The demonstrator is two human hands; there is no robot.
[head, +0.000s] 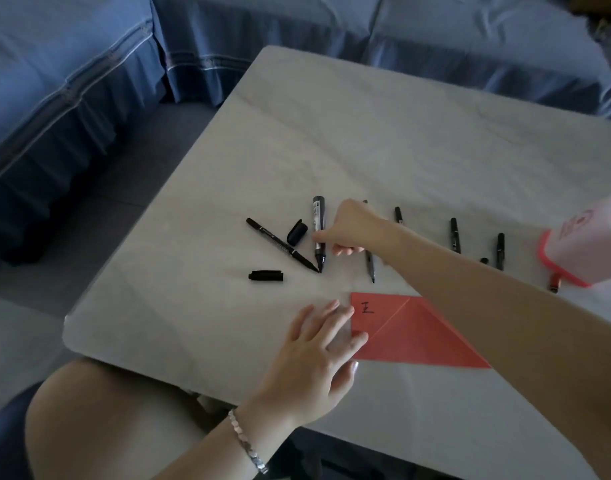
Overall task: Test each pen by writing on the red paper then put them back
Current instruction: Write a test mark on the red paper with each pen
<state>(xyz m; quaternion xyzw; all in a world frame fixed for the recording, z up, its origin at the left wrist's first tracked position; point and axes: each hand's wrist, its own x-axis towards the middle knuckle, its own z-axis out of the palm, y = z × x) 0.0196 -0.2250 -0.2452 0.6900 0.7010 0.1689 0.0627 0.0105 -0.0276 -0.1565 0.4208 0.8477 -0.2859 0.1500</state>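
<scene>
Background: a pale worktop (401,150) is seen, with a blue-covered sofa (89,81) beyond it.
Left hand: the left hand (317,344) is laid flat with fingers spread, and the left edge of the red paper (418,337) is pressed down by it.
Right hand: the right hand (352,226) is reached well beyond the left hand. Its fingers are curled over the barrel of the thick marker (318,216), which appears to be pinched.
Marker axis: the barrel runs far-to-near, with the bare tip toward the person, where the tip of a slanted thin pen (279,244) is met.
Caps: a stubby cap (296,232) lies just left of the right hand, and a long cap (266,275) lies between the two hands, further left.
Paper bearing: the paper is found between the marker and the person, slightly right of the tip. One mark is already written on its corner beside the left fingertips.
Judgement: a short pull of the tip back toward the left hand seems called for, and the right hand is the nearer.
</scene>
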